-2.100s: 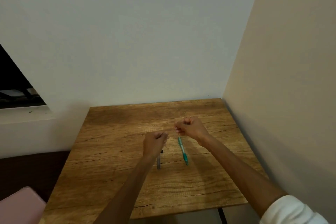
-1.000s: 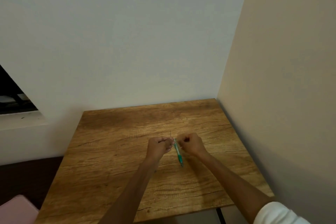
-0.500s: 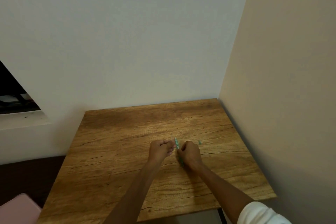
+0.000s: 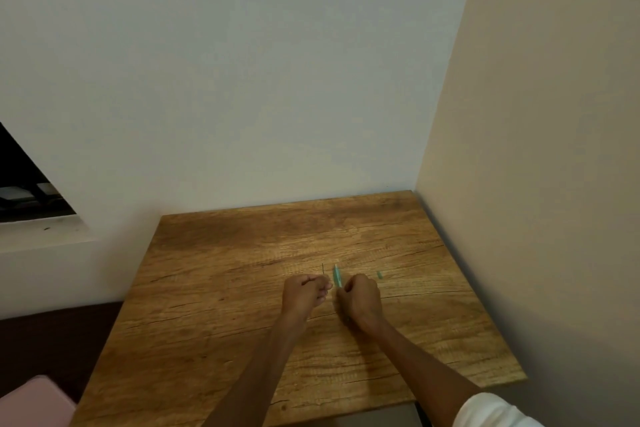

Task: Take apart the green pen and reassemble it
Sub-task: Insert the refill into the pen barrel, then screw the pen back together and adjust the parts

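Since half a second ago little shifts: right hand [image 4: 360, 300] stays fisted around green pen barrel [image 4: 336, 277]; left hand [image 4: 304, 291] pinches thin refill [image 4: 323, 269] just left of barrel. Small green tip piece [image 4: 379, 274] lies right of barrel on table [image 4: 207, 322]. Disassembly looks done.

A plain room corner, likely a home; wooden tabletop [image 4: 242, 253] against bare walls [image 4: 242, 62]; window ledge [image 4: 38, 236] at left.
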